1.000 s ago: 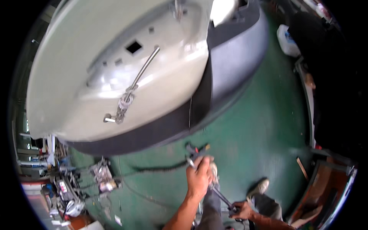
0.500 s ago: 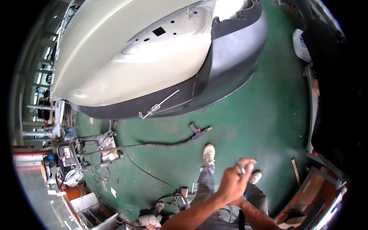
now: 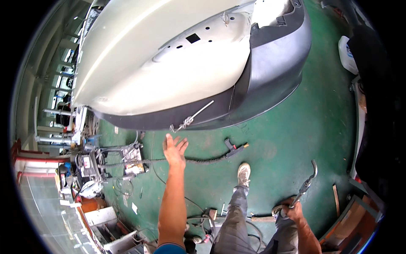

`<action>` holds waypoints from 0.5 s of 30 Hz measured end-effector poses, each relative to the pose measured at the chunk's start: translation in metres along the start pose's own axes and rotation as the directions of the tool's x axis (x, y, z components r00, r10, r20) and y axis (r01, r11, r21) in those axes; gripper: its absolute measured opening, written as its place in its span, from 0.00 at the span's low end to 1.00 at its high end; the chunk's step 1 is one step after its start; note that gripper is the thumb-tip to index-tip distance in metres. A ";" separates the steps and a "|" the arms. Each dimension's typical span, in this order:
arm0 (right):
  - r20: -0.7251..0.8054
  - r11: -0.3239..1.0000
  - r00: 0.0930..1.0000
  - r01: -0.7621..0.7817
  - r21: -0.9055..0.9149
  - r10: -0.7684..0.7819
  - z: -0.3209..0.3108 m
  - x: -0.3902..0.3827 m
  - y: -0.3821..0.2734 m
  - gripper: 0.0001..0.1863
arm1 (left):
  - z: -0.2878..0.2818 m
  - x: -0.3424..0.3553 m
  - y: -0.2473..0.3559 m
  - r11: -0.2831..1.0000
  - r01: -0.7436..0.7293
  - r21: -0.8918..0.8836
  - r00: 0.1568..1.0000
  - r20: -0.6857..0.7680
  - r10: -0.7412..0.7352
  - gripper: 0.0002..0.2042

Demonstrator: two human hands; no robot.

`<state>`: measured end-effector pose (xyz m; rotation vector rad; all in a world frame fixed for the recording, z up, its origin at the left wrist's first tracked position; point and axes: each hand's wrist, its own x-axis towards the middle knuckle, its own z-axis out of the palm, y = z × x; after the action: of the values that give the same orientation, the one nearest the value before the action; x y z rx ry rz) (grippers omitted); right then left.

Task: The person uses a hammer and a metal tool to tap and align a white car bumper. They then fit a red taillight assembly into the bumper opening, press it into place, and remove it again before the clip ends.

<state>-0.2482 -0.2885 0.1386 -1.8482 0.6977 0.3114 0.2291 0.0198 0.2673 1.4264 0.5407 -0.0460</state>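
Note:
My left hand reaches forward with fingers spread and nothing in it. Just past its fingertips, a thin silver metal rod with a twisted, knobbed end rests against the dark lower bumper of a car. I cannot tell whether the fingers touch it. Down by my right leg, my right hand is closed round a silver metal bar with a curved, hooked tip. That tip points up and away from me. Above the bumper is the car's pale beige body panel, with several holes and one square opening.
A black pistol-shaped torch with a brass tip lies on the green floor, its ribbed hose running left to a machine. Cables loop near my feet. A metal box stands lower left, a white jug upper right, cardboard lower right.
My hands were together in front of me; now they are apart. The left has opened and stretched toward the rod at the bumper, while the right has lowered with the hooked bar.

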 end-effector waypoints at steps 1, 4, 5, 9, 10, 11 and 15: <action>-0.025 1.000 1.000 -0.014 -0.023 0.013 -0.004 0.006 0.002 0.11 | 0.014 0.005 0.011 0.998 -0.043 0.045 0.998 0.045 0.041 0.38; -0.095 0.979 0.984 -0.163 -0.120 0.152 0.001 0.022 0.041 0.11 | 0.036 0.007 0.027 0.997 -0.008 0.082 0.999 0.032 0.006 0.36; -0.090 0.953 0.980 -0.196 -0.232 0.180 0.004 0.031 0.062 0.12 | 0.030 0.004 0.028 0.996 -0.005 0.090 0.999 0.032 0.002 0.34; -0.033 0.777 0.870 -0.456 -0.434 0.492 0.017 0.055 0.072 0.16 | 0.034 0.013 0.029 0.995 0.041 0.094 0.997 0.058 -0.047 0.29; -0.093 0.728 0.860 -0.478 -0.492 0.502 0.033 0.065 0.084 0.16 | 0.029 0.017 0.030 0.994 0.037 0.100 0.997 0.063 -0.043 0.27; -0.132 0.725 0.826 -0.548 -0.418 0.548 0.042 0.063 0.097 0.15 | 0.024 0.021 0.030 0.994 0.034 0.106 0.997 0.065 -0.041 0.26; -0.061 0.571 0.684 -0.651 -0.500 0.727 0.085 0.077 0.141 0.11 | 0.024 0.037 0.025 0.991 0.009 0.132 0.996 0.083 -0.020 0.18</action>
<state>-0.2615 -0.2696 -0.0418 -1.8937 1.3280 1.2462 0.2783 0.0124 0.2772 1.5417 0.4857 -0.1547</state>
